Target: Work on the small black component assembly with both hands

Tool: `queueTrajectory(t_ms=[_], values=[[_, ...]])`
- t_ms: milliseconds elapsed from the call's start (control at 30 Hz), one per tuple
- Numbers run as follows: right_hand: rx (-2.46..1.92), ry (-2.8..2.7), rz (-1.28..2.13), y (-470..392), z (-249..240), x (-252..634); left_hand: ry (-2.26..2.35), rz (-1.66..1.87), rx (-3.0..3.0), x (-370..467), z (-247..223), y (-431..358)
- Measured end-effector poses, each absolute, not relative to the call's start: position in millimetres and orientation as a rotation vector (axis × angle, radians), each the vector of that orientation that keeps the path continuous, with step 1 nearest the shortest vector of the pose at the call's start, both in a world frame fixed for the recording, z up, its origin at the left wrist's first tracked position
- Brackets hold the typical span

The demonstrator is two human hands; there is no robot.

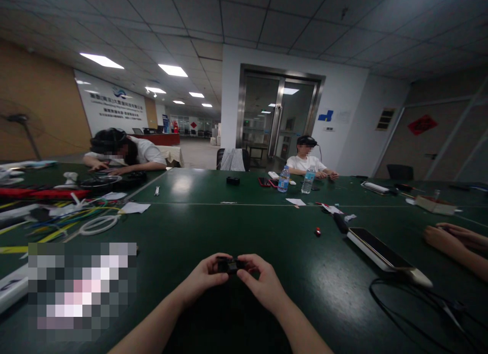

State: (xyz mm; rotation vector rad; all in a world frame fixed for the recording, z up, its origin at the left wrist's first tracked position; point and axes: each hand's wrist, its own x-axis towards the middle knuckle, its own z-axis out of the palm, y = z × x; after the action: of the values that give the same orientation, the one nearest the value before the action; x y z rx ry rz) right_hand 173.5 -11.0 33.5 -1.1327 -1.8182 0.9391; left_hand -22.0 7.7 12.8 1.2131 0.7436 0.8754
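Above the near part of the table (183,237), a small black object (231,265) with a blocky outline is held between two bare hands. The left hand (201,278) is closed on one end by thumb and fingers; the right hand (264,277) pinches the opposite end in the same manner. The object's finer detail is too small and dark to tell.

The table surface is dark green, smooth and semi-glossy, with pale reflections and a thin straight seam. Beyond the right hand lie a small rounded red item (317,232) and a long white device (383,251) with a flat, dark, rectangular top and rounded end. Looped black cable (381,298) is near it. On the left side rest a coil of smooth white tubing (99,225) and a creased white paper (135,207). Farther off stand two clear plastic bottles (283,180), cylindrical and labelled, and a low black box (233,180). At far right, a co-worker's hands (446,239) are above the same table.
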Motion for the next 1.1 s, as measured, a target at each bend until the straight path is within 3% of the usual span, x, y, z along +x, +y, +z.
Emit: queueTrajectory(t_ms=[1100], values=[[-1.076,-1.773,0.811,-7,27,171,0.723,0.852,1.214,-20,14,6]])
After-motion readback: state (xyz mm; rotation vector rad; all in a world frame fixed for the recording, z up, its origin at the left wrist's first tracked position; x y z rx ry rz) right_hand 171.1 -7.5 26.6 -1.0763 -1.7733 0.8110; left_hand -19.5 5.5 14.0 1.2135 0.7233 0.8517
